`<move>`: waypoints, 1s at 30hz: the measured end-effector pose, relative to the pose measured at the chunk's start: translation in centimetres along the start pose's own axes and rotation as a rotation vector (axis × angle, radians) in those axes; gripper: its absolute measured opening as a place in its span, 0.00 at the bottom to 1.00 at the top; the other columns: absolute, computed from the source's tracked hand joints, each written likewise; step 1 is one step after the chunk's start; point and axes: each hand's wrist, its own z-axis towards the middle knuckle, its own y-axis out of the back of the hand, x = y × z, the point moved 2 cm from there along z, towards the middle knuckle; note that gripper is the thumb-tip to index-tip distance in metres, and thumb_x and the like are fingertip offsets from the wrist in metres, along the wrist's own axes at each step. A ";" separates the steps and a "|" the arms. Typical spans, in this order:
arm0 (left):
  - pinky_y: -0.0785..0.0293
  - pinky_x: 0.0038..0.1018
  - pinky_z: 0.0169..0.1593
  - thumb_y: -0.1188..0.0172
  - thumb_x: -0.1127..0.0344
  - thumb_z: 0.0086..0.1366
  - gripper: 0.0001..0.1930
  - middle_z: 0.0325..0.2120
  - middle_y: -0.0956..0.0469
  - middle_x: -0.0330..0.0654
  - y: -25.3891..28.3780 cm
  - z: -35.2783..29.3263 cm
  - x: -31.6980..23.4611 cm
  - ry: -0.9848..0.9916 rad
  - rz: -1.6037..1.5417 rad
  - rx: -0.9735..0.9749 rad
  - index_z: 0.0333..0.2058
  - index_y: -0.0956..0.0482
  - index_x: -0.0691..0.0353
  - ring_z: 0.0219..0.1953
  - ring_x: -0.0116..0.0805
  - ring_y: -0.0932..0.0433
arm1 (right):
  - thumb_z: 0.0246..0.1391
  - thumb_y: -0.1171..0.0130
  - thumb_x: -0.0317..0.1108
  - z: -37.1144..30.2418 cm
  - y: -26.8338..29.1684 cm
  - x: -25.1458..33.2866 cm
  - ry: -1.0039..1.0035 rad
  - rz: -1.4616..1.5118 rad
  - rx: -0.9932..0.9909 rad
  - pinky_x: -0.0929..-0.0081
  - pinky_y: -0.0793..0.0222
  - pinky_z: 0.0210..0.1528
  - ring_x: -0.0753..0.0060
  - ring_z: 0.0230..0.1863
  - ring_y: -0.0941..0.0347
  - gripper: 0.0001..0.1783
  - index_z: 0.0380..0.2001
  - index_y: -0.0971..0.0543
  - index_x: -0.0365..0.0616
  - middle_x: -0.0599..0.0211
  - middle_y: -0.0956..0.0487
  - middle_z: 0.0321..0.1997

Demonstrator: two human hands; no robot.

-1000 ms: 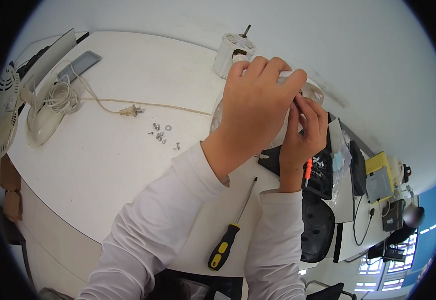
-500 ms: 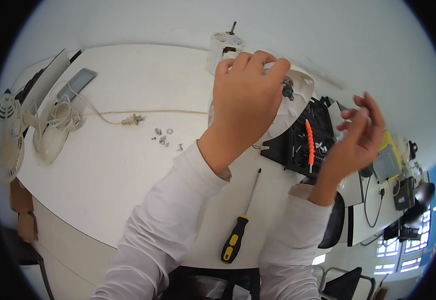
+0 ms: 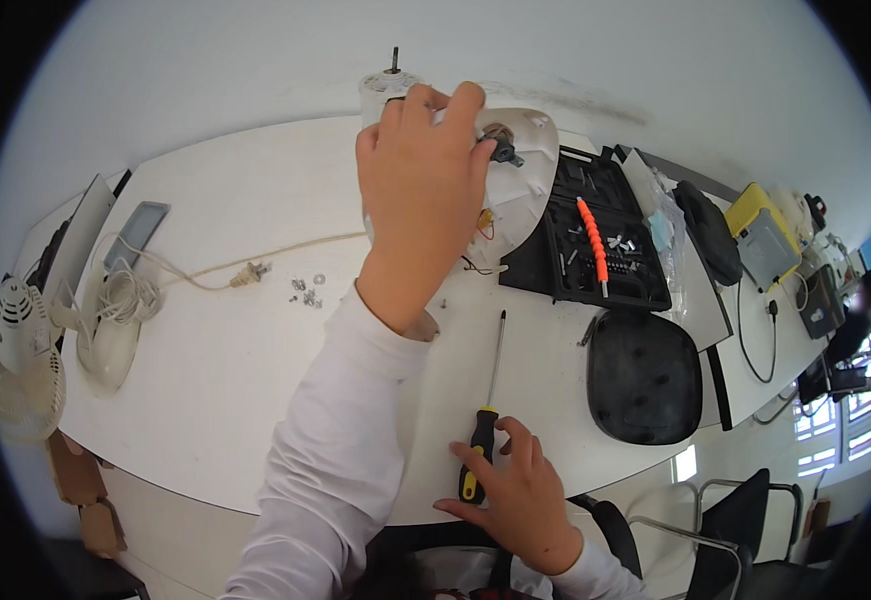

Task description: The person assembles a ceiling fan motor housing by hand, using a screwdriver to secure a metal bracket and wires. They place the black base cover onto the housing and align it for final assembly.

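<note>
Near the far edge of the table, my left hand (image 3: 416,195) is closed on a white fan body (image 3: 528,190). Its open shell shows a dark grey fitting and a few thin wires, and a metal shaft sticks up from the motor housing (image 3: 381,92). My palm and fingers hide much of the fan body. A black and yellow screwdriver (image 3: 481,445) lies at the near side with its tip pointing away from me. Over its handle is my right hand (image 3: 526,500), open, with thumb and fingers spread on either side of the handle.
Small screws (image 3: 306,292) lie left of centre, beside a power plug (image 3: 251,274). To the right are an open black tool case (image 3: 656,292) with an orange flexible shaft (image 3: 593,240) and a black rounded plate (image 3: 646,380). Another white fan (image 3: 31,340) stands far left.
My right hand has come down from the upper right to the screwdriver handle. The view has shifted, and my left hand still grips the fan body.
</note>
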 end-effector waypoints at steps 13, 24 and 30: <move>0.28 0.30 0.34 0.31 0.60 0.55 0.18 0.34 0.27 0.39 1.6 0.7 1.9 0.018 -0.085 0.166 0.45 0.19 0.54 0.35 0.37 0.26 | 0.41 0.38 0.29 -4.1 1.6 -3.7 -0.405 0.071 -0.087 0.62 0.25 0.37 0.54 0.46 0.31 0.38 0.59 0.33 0.38 0.56 0.27 0.42; 0.27 0.30 0.36 0.32 0.55 0.56 0.22 0.36 0.27 0.39 1.4 0.6 2.6 0.070 -0.075 0.214 0.47 0.20 0.58 0.36 0.38 0.24 | 0.49 0.33 0.23 -0.8 3.9 -5.2 -0.126 0.573 -0.680 0.76 0.25 0.43 0.70 0.37 0.20 0.30 0.56 0.30 0.37 0.55 0.20 0.42; 0.27 0.32 0.37 0.32 0.56 0.56 0.21 0.36 0.26 0.39 1.5 0.7 2.5 0.080 -0.077 0.212 0.45 0.21 0.58 0.38 0.39 0.24 | 0.53 0.36 0.23 2.7 3.2 -5.6 -0.023 0.615 -0.734 0.77 0.25 0.42 0.71 0.36 0.20 0.25 0.55 0.28 0.36 0.57 0.20 0.39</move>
